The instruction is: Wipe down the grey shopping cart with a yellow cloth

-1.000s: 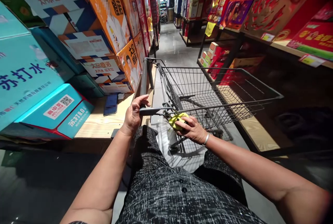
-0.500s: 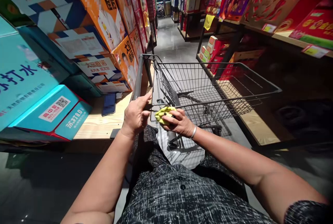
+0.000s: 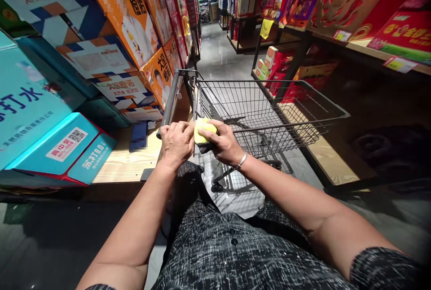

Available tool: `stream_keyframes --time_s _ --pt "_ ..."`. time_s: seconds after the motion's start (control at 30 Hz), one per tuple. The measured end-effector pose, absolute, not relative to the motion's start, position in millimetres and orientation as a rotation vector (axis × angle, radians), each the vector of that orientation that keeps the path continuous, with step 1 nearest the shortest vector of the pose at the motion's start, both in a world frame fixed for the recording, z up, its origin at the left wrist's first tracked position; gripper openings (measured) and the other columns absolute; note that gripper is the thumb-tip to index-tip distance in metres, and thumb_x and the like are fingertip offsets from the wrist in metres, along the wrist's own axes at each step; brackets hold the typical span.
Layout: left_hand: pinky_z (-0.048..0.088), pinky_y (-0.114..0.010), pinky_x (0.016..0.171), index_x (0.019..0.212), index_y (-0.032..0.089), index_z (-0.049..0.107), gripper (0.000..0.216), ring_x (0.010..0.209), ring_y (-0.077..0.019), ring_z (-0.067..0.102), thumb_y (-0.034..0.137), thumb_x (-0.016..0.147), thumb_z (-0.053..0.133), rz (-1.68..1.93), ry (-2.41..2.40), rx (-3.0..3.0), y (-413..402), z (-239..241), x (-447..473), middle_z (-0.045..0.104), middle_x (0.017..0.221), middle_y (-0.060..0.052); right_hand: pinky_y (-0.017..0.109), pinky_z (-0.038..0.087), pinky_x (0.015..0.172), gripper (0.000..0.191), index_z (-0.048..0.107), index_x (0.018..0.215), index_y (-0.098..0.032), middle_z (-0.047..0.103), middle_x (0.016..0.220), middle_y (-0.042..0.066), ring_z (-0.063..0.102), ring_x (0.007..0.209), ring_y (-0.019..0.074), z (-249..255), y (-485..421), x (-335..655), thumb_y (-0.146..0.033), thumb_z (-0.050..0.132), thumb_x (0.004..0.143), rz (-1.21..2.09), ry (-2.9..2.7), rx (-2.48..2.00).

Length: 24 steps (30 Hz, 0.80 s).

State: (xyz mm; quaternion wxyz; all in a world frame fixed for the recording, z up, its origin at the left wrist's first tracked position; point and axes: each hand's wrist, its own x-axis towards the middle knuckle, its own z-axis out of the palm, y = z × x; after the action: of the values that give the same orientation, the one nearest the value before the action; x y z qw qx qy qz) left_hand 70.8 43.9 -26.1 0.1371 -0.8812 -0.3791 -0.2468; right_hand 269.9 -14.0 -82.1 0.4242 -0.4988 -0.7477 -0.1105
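A black wire shopping cart [image 3: 256, 128] stands before me, turned sideways, its basket reaching to the right. My left hand [image 3: 177, 144] is closed over the near end of the cart's grey handle [image 3: 171, 99], knuckles up. My right hand [image 3: 227, 142] grips a folded yellow cloth [image 3: 204, 131] and holds it against the near corner of the cart frame, right beside the left fingers. That corner is mostly hidden by the hands and the cloth.
Teal boxes [image 3: 40, 106] and orange drink cartons [image 3: 134, 20] are stacked on a low wooden shelf [image 3: 117, 164] at left, with a dark blue phone-like item [image 3: 138, 135] near its edge. At right, a shelf rack [image 3: 303, 52] holds red gift boxes. An aisle [image 3: 217, 43] runs ahead.
My left hand has turned over and closed on the handle end; before, its fingers were raised. The right hand has brought the cloth up and left to the frame corner.
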Motion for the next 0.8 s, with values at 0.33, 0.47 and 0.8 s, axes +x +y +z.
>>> stream_keyframes --time_s 0.33,0.47,0.8 --pt "0.033 -0.052 0.103 0.145 0.032 0.061 0.049 0.114 -0.0337 0.055 0.042 0.097 0.06 -0.71 -1.05 -2.704 52.6 -34.3 64.6 0.065 0.131 -0.01 0.049 0.05 0.098 0.038 0.074 0.122 -0.032 0.062 0.137 0.006 0.058 0.115 0.0265 -115.1 -24.2 371.0 -0.016 0.058 0.092 -0.334 -1.868 -1.563" --pt "0.031 -0.054 0.101 0.122 0.03 0.073 0.034 0.108 -0.0329 0.056 0.048 0.099 0.058 -0.796 -1.097 -2.658 56.1 -33.8 69.1 0.07 0.124 -0.01 0.051 0.048 0.098 0.043 0.073 0.123 -0.025 0.058 0.138 0.012 0.055 0.119 0.0306 -133.5 -51.8 440.7 -0.013 0.054 0.086 -0.468 -1.635 -1.813" --pt "0.031 -0.054 0.093 0.088 0.025 0.076 0.017 0.108 -0.0331 0.055 0.025 0.094 0.06 -0.602 -1.026 -2.731 50.2 -24.3 98.4 0.073 0.11 -0.011 0.049 0.048 0.094 0.062 0.065 0.134 -0.034 0.051 0.142 0.011 0.049 0.116 0.0323 -130.3 -27.3 343.6 -0.009 0.06 0.077 -0.54 -1.614 -1.761"
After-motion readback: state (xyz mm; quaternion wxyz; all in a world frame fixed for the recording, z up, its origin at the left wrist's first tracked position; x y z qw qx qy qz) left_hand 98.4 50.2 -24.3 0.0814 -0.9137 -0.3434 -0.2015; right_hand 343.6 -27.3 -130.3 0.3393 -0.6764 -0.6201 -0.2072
